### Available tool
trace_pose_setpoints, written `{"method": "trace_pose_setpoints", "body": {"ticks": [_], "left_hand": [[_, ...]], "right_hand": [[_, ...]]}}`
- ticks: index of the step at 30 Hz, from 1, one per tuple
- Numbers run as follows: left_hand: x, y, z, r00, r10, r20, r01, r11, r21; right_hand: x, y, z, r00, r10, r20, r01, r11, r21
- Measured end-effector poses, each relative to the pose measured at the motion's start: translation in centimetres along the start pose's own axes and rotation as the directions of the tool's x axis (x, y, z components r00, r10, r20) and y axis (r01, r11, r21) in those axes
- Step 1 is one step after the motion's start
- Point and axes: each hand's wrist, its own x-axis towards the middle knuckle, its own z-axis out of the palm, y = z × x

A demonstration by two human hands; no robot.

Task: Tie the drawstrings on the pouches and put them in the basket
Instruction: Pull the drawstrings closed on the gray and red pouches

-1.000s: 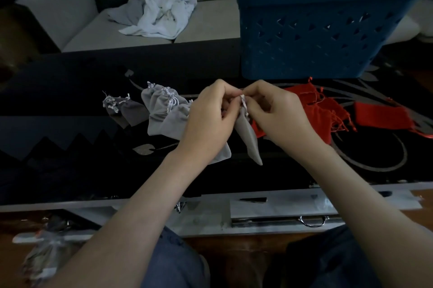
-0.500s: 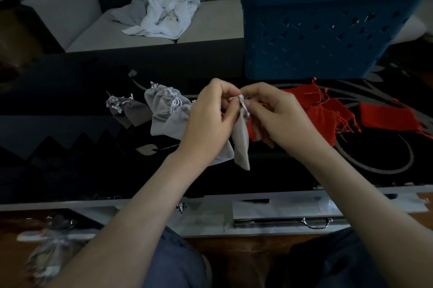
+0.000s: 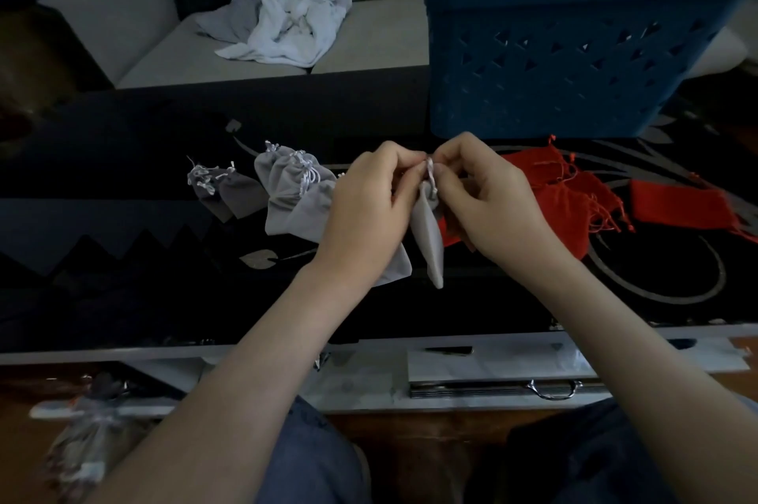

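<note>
Pinching the white drawstring [image 3: 430,171], left grip [image 3: 369,208] and right grip [image 3: 488,200] hang the grey pouch [image 3: 430,241] over the counter's [image 3: 123,159] middle, before the blue basket [image 3: 553,64]; a slipping cord would likely leave the knot loose or drop the pouch.

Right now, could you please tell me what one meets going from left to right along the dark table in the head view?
dark grey pouches → light grey pouches → left hand → held grey pouch → right hand → heap of red pouches → single red pouch
</note>
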Motion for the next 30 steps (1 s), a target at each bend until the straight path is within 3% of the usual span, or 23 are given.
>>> {"method": "trace_pose_setpoints", "body": {"ticks": [4, 8, 11, 16, 21, 25, 27, 30], "left_hand": [[0.1, 0.0, 0.0, 1.000, -0.030, -0.004, 0.030, 0.999, 0.037], [0.1, 0.2, -0.4, 0.998, -0.055, 0.008, 0.054, 0.995, 0.087], [0.1, 0.5, -0.5, 1.000, 0.010, -0.007, -0.008, 0.989, 0.145], [0.2, 0.7, -0.6, 0.997, 0.056, -0.043, -0.047, 0.982, 0.184], [0.1, -0.1, 0.0, 0.997, 0.054, -0.062, -0.034, 0.957, 0.288], [0.1, -0.2, 0.3, 0.998, 0.042, -0.056, -0.030, 0.978, 0.208], [0.3, -0.2, 0.4, 0.999, 0.023, -0.038, -0.018, 0.991, 0.132], [0.5, -0.1, 0.1, 0.991, -0.133, -0.013, 0.132, 0.991, -0.036]], "right_hand": [[0.2, 0.0, 0.1, 1.000, -0.002, -0.006, 0.001, 0.998, -0.057], [0.1, -0.4, 0.5, 0.998, 0.062, -0.011, -0.061, 0.998, 0.006], [0.1, -0.4, 0.6, 0.997, 0.047, -0.054, -0.051, 0.996, -0.067], [0.3, -0.4, 0.3, 0.987, 0.108, -0.115, -0.108, 0.994, 0.001], [0.7, 0.4, 0.1, 0.986, 0.030, -0.162, -0.059, 0.983, -0.176], [1.0, 1.0, -0.1, 0.987, 0.072, -0.146, -0.098, 0.980, -0.176], [1.3, 1.4, -0.1, 0.981, 0.136, -0.140, -0.153, 0.981, -0.118], [1.6, 1.2, -0.4, 0.967, 0.256, -0.013, -0.243, 0.933, 0.265]]}}
